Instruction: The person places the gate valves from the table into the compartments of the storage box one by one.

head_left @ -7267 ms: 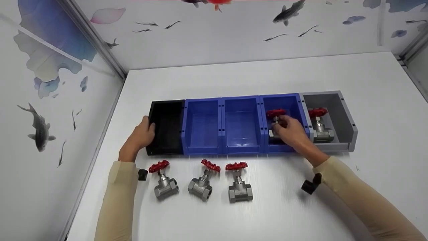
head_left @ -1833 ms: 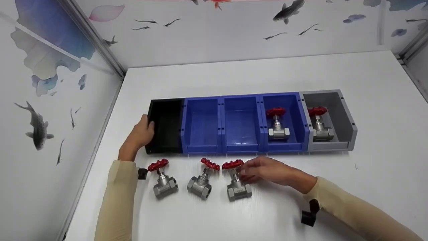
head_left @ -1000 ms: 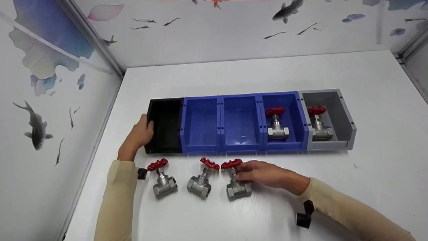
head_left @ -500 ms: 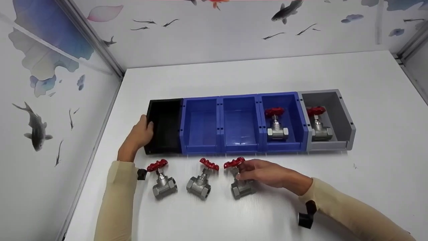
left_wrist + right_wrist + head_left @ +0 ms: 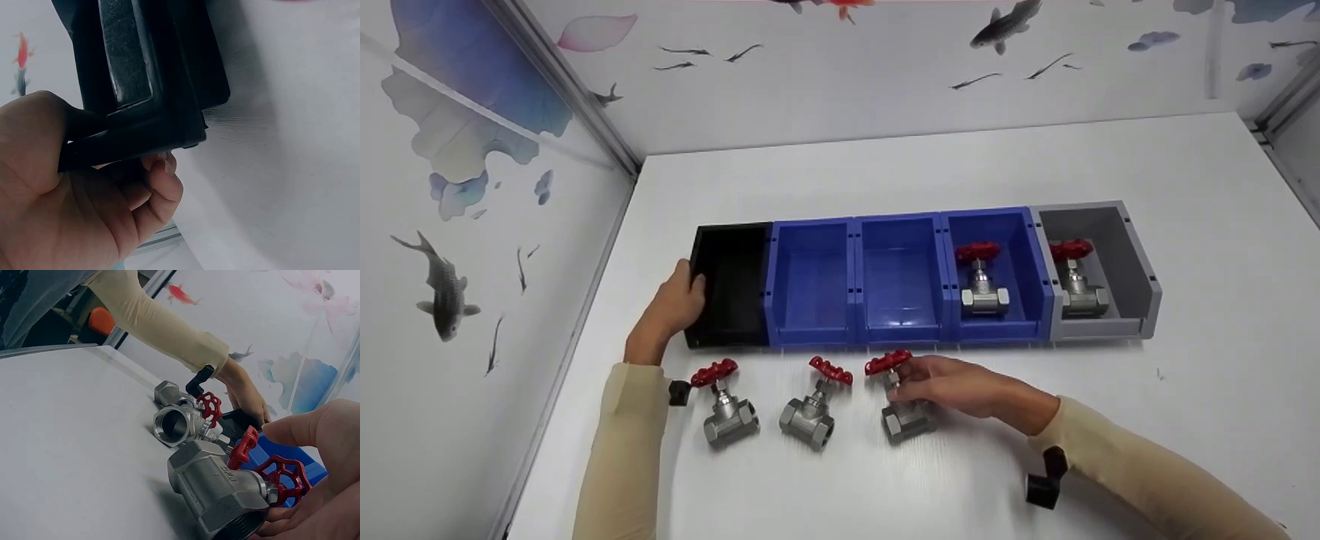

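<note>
My left hand (image 5: 671, 304) holds the left wall of the black bin (image 5: 727, 337). In the left wrist view its thumb laps over the bin's rim (image 5: 129, 138) and the fingers curl outside. My right hand (image 5: 960, 386) pinches the neck of a steel gate valve (image 5: 904, 421) with a red handwheel, just under the wheel. The right wrist view shows this valve's body (image 5: 216, 486) slightly tilted, close over the table. To its left lie two similar valves, a middle one (image 5: 808, 421) and a left one (image 5: 731, 421).
Right of the black bin, joined in one row, are a blue bin (image 5: 814, 334), another blue bin (image 5: 901, 334), a third blue bin with a valve (image 5: 984, 300) in it, and a grey bin (image 5: 1144, 300) with a valve (image 5: 1084, 300). Printed walls border the white table (image 5: 960, 487).
My right hand has left the valve in the third blue bin and come to the right-hand valve on the table, gripped it and turned it slightly, shifting it right. My left hand stays put.
</note>
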Demonstrator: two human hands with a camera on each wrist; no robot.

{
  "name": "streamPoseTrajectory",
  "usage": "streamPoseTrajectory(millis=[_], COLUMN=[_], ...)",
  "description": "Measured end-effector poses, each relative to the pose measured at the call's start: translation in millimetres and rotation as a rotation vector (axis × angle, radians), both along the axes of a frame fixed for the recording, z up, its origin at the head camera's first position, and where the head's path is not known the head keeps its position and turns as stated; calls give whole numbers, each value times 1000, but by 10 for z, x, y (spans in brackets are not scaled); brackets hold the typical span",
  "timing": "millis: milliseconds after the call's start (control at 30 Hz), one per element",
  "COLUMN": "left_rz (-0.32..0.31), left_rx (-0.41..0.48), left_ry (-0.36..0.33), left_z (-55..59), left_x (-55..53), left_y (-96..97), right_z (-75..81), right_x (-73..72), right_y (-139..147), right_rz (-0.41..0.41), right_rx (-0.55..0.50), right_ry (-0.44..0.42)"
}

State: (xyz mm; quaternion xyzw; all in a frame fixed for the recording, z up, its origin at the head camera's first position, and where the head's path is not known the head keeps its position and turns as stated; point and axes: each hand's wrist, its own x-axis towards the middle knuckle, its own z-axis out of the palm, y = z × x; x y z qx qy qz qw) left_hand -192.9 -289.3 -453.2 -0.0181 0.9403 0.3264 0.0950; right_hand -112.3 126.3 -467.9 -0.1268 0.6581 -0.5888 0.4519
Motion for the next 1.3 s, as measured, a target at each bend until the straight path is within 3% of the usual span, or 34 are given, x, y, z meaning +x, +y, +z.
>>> streamPoseTrajectory(millis=[600,933,1300], left_rz=[-7,-14,-17], left_rx=[-3,-4,-13], left_ry=[-6,-10,-25], left_z=[-21,5,7], left_x=[-13,-9,-25], left_y=[-17,-20,-11], right_z=[-24,-68,-112], right_x=[-42,-59,-56], right_y=[2,8,63], right_rz=[10,15,27], right_rx=[6,-12,58], right_ry=[-19,15,100])
